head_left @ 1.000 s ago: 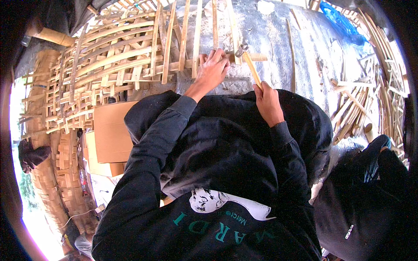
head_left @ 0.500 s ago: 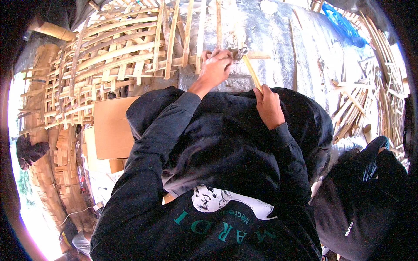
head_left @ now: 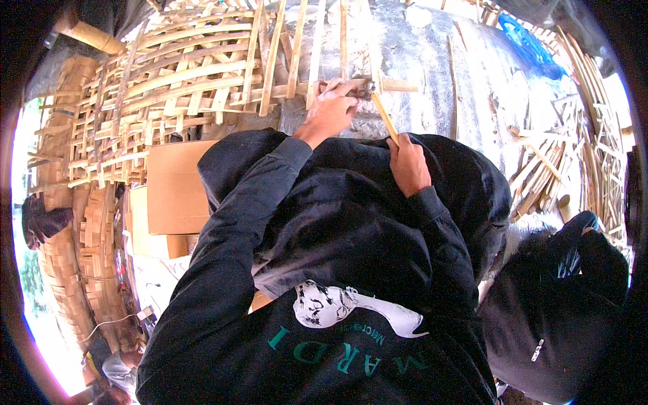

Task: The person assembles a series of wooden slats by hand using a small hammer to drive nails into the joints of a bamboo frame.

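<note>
My right hand is closed round the lower end of a hammer's yellow handle. The small metal head points away from me and lies close beside my left fingers, over a crosswise bamboo slat. My left hand has its fingers curled together at that slat, where it meets several upright bamboo slats. What the left fingertips pinch is hidden. To the left, the slats continue into a woven bamboo lattice.
Under the slats lies a silvery sheet-covered surface. A cardboard box stands left of my knee. Loose bamboo sticks pile up at right, below a blue plastic bag. Another person in dark clothing sits close on my right.
My right hand and the hammer have shifted slightly left and toward me, the head now nearer my left fingers. The left hand stays at the slat.
</note>
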Action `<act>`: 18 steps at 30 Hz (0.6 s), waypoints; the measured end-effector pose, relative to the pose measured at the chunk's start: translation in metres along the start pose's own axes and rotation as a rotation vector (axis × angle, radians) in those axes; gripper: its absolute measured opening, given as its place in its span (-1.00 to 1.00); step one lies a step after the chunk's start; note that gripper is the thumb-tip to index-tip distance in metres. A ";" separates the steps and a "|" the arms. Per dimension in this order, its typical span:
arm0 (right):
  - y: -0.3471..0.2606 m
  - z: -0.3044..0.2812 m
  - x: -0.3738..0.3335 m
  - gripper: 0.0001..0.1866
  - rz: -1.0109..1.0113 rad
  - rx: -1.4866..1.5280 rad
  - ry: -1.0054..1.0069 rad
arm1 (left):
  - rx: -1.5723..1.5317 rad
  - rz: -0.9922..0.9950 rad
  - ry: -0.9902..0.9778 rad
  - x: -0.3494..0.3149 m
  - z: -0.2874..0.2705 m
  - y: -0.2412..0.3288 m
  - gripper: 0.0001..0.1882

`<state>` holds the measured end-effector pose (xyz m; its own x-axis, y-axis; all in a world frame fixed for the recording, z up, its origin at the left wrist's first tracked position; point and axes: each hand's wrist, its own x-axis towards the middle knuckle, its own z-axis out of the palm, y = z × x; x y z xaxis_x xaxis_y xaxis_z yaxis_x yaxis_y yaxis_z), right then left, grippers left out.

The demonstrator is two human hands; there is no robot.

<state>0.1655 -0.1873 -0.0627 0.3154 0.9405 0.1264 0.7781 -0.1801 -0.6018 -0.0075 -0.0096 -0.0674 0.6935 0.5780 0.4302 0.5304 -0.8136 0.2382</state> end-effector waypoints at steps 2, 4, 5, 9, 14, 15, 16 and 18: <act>0.001 -0.001 0.000 -0.70 -0.025 0.028 -0.003 | 0.001 0.002 -0.024 0.002 0.000 -0.001 -0.88; 0.000 -0.001 0.000 -0.69 -0.009 0.020 -0.007 | 0.003 0.002 -0.049 0.002 0.002 -0.003 -0.87; 0.000 -0.001 0.001 -0.69 0.005 0.011 -0.013 | 0.015 0.013 -0.039 0.001 0.004 -0.004 -0.88; 0.004 0.006 0.004 -0.69 -0.027 -0.008 0.012 | -0.018 0.016 -0.031 0.001 0.010 -0.010 -0.85; 0.002 0.010 0.024 -0.68 -0.005 0.114 0.095 | 0.046 0.020 -0.040 0.002 0.004 -0.004 -0.89; 0.001 0.014 0.032 -0.68 -0.010 0.117 0.095 | 0.040 0.013 -0.045 0.001 0.003 -0.003 -0.89; 0.000 0.017 0.041 -0.67 -0.017 0.115 0.140 | 0.026 0.007 -0.053 0.001 0.002 -0.004 -0.89; -0.004 0.028 0.060 -0.65 -0.009 0.177 0.202 | -0.004 -0.001 -0.053 0.001 0.002 -0.007 -0.90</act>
<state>0.1665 -0.1227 -0.0748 0.4247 0.8621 0.2764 0.6796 -0.1019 -0.7265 -0.0092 -0.0036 -0.0703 0.7178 0.5813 0.3833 0.5292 -0.8132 0.2423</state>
